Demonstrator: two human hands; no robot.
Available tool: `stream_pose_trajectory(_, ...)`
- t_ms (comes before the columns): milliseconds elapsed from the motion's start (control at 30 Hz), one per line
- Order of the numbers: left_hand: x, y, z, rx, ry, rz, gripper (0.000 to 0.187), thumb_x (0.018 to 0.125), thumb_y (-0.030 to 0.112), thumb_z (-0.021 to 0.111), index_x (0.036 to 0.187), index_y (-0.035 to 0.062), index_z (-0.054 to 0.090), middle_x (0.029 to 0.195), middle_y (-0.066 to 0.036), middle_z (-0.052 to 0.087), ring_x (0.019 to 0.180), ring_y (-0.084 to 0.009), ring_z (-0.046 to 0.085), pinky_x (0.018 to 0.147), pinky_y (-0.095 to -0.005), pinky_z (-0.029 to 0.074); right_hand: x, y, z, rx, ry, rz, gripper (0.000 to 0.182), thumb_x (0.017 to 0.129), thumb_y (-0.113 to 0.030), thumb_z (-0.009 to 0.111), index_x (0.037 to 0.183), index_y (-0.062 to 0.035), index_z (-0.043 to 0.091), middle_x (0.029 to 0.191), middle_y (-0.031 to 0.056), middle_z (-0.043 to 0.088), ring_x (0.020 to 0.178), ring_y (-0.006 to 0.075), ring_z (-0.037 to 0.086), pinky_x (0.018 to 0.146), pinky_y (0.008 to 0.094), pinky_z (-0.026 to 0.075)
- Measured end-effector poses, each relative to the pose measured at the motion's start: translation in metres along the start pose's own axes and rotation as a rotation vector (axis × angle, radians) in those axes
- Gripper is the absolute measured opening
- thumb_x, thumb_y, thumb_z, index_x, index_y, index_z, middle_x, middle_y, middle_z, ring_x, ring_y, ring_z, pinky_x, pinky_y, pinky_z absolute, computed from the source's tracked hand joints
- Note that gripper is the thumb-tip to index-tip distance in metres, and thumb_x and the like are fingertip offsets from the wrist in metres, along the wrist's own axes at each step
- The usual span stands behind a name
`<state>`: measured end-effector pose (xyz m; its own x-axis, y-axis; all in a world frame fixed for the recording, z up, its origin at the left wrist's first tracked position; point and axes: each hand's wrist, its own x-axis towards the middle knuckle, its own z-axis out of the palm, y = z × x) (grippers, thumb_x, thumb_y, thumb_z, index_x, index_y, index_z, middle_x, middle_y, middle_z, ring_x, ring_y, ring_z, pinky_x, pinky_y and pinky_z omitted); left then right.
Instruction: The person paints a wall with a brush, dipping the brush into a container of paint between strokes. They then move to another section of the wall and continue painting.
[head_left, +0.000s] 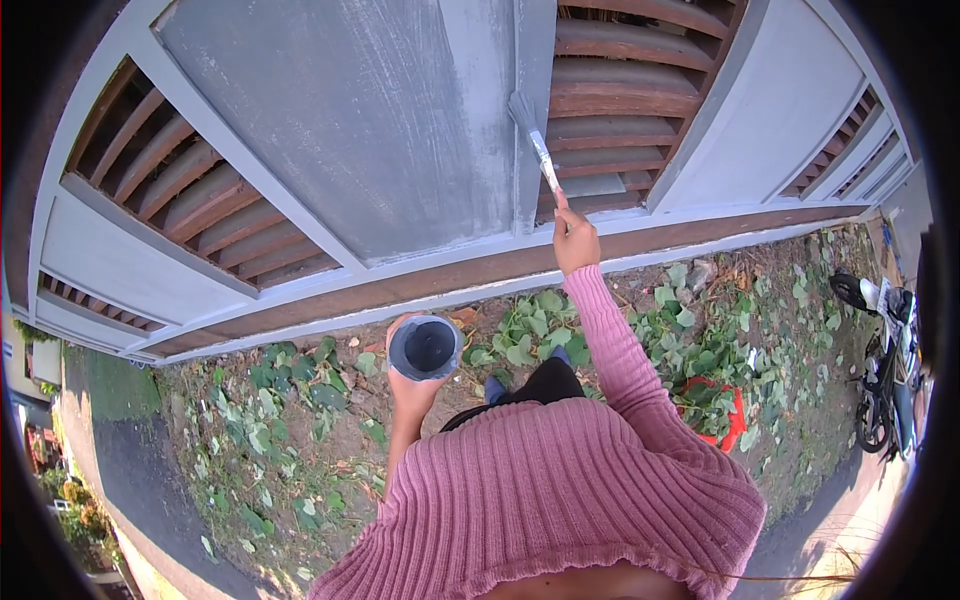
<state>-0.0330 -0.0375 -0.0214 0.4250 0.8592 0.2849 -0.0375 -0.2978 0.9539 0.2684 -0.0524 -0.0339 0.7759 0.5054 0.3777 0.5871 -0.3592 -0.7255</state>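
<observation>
My right hand (577,240) is closed round the handle of a paintbrush (541,150), held out at arm's length. The grey bristles touch the raised strip at the right edge of a large grey panel (340,120), which looks streaky with paint. Low in front of my body, my left hand (410,388) holds a paint cup (426,348) from beneath and the side. Dark grey paint shows inside the cup, and its rim is smeared with grey. Brown wooden slats (625,85) lie just right of the brush.
A pale grey frame (250,190) surrounds the panels, with more brown slats (190,180) at left. Leafy plants (540,325) cover the ground by my feet. An orange-red object (735,420) lies among leaves. A motorcycle (885,365) stands far right. Pavement (150,490) runs along the left.
</observation>
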Motion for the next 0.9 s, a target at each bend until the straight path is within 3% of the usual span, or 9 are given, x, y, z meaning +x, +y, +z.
stream_pose_trajectory(267,-0.011,0.003,-0.012,0.004,0.041,-0.040,0.068,0.063,0.003,0.079,0.122,0.0010,0.045,0.118,-0.009,0.053,0.105,-0.0180,0.054,0.091,-0.0314,0.044,-0.034,0.039,0.039,-0.064,-0.142,0.192,0.021,0.083,-0.017,0.056,0.096,-0.0053,0.067,0.088,0.0219,0.063,0.082,0.0390,0.061,0.072,0.0452,0.048)
stream_pose_trajectory(333,-0.011,0.005,-0.013,0.005,0.043,-0.044,0.068,0.064,0.003,0.078,0.123,0.0011,0.045,0.120,-0.010,0.053,0.106,-0.0183,0.054,0.091,-0.0316,0.044,-0.040,0.057,0.052,-0.078,-0.185,0.202,0.023,0.085,-0.020,0.052,0.104,-0.0180,0.065,0.085,0.0189,0.064,0.080,0.0385,0.061,0.068,0.0478,0.048)
stream_pose_trajectory(467,-0.012,0.010,-0.012,-0.008,0.062,-0.032,0.068,0.064,0.002,0.078,0.123,0.0017,0.045,0.122,-0.010,0.052,0.107,-0.0186,0.054,0.092,-0.0319,0.043,-0.055,0.075,0.062,-0.063,-0.243,0.289,0.025,0.085,-0.020,0.053,0.107,-0.0184,0.064,0.086,0.0196,0.063,0.082,0.0383,0.060,0.069,0.0473,0.049)
stream_pose_trajectory(533,-0.016,0.010,-0.013,-0.001,0.071,-0.036,0.067,0.064,0.003,0.078,0.123,0.0019,0.046,0.122,-0.009,0.052,0.107,-0.0185,0.054,0.092,-0.0319,0.043,-0.063,0.094,0.068,-0.157,-0.399,0.343,0.036,0.083,-0.021,0.057,0.118,-0.0198,0.059,0.093,0.0209,0.064,0.088,0.0374,0.061,0.075,0.0425,0.049)
stream_pose_trajectory(633,-0.022,0.005,-0.016,0.012,0.078,-0.056,0.065,0.063,0.003,0.079,0.120,0.0014,0.047,0.118,-0.009,0.055,0.105,-0.0186,0.055,0.091,-0.0323,0.044,-0.082,0.142,0.089,-0.157,-0.577,0.466,0.044,0.081,-0.022,0.059,0.124,-0.0235,0.054,0.099,0.0184,0.064,0.094,0.0344,0.061,0.080,0.0405,0.049)
stream_pose_trajectory(733,-0.024,-0.001,-0.021,0.050,0.111,-0.036,0.064,0.062,0.003,0.079,0.118,0.0007,0.048,0.113,-0.010,0.057,0.102,-0.0188,0.057,0.090,-0.0327,0.045,-0.103,0.165,0.092,-0.267,-0.669,0.384,0.045,0.080,-0.023,0.060,0.124,-0.0243,0.053,0.103,0.0159,0.064,0.098,0.0317,0.060,0.084,0.0386,0.049)
stream_pose_trajectory(900,-0.023,-0.004,-0.021,-0.016,0.142,-0.076,0.063,0.060,0.004,0.081,0.115,0.0001,0.049,0.109,-0.010,0.059,0.099,-0.0194,0.058,0.089,-0.0332,0.045,-0.080,0.153,0.096,-0.303,-0.609,0.427,0.043,0.078,-0.023,0.063,0.120,-0.0218,0.057,0.100,0.0158,0.064,0.094,0.0320,0.062,0.082,0.0377,0.050)
